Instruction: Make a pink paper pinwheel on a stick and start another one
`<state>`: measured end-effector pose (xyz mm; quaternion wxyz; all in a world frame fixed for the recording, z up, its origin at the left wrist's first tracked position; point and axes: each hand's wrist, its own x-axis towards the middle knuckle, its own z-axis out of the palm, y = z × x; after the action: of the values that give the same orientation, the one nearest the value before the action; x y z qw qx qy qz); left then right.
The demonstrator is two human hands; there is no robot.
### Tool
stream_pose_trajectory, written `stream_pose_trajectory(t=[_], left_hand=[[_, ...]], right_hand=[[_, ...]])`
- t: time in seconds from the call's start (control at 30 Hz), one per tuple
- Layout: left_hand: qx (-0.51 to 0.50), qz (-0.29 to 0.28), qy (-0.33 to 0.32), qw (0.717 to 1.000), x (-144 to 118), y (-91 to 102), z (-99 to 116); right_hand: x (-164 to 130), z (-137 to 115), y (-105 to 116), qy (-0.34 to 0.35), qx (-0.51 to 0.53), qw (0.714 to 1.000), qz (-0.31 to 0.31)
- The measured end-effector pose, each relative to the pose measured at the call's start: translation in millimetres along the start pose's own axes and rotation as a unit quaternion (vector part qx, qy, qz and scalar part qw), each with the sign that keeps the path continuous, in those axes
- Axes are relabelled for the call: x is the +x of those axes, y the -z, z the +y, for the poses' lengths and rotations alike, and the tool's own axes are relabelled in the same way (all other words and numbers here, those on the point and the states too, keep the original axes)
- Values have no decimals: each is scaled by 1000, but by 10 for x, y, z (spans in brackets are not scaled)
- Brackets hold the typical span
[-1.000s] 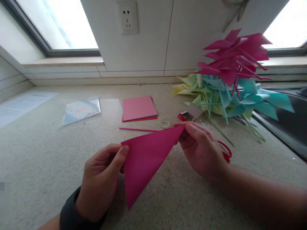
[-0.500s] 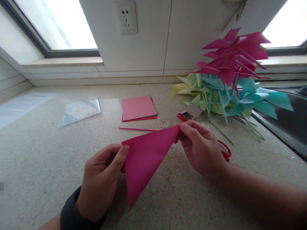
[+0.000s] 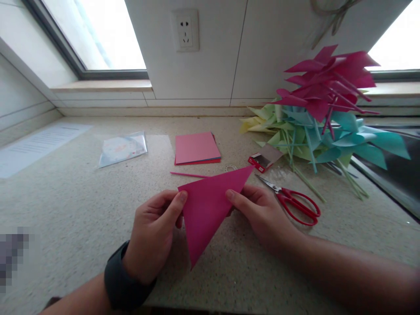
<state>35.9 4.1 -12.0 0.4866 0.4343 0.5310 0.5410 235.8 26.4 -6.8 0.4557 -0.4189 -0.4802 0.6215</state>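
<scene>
Left hand (image 3: pixel 152 234) and right hand (image 3: pixel 259 212) each pinching an edge of a folded magenta paper triangle (image 3: pixel 210 205), held just above the speckled countertop (image 3: pixel 65 210). Beside the right hand: red scissors (image 3: pixel 295 202). Beyond: stack of paper squares (image 3: pixel 196 148), heap of paper pinwheels (image 3: pixel 324 109)

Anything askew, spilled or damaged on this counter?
Nothing stands out. The folded pink paper triangle looks intact, pinched by the left hand and right hand. The red scissors lie flat and the paper stack is tidy.
</scene>
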Motion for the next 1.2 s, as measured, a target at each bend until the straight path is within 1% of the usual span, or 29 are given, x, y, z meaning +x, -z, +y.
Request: stream_pose_trajectory(t=[0.13, 0.27, 0.43, 0.53, 0.6, 0.7, 0.8, 0.97, 1.07, 1.2], left_hand=[[-3, -9, -9, 1000, 4, -12, 14], [-11, -18, 7, 1000, 18, -2, -3], [-29, -22, 18, 999, 42, 11, -37], [-42, -19, 4, 999, 59, -1, -37], [-50, -12, -12, 999, 68, -13, -28], [-52, -12, -24, 998, 78, -34, -10], [-62, -10, -21, 998, 88, -73, 6], [-91, -2, -40, 995, 124, -192, 27], [-101, 6, -57, 993, 174, -253, 42], [-105, 16, -83, 991, 291, -331, 75]], right_hand=[[-4, 15, 24, 8, -26, 1000, 11], [3, -3, 46, 16, -60, 998, 6], [-29, -37, 9, -15, -86, 995, -47], [-68, -30, -42, -31, -126, 990, -60], [-81, -28, -73, -34, -146, 987, -55], [-80, -42, -102, -25, -148, 988, -40], [-76, -59, -109, -24, -147, 988, -37], [-93, -69, -105, -40, -135, 988, -61], [-91, -72, -102, -49, -143, 987, -52], [-54, -81, -70, -43, -154, 987, -33]])
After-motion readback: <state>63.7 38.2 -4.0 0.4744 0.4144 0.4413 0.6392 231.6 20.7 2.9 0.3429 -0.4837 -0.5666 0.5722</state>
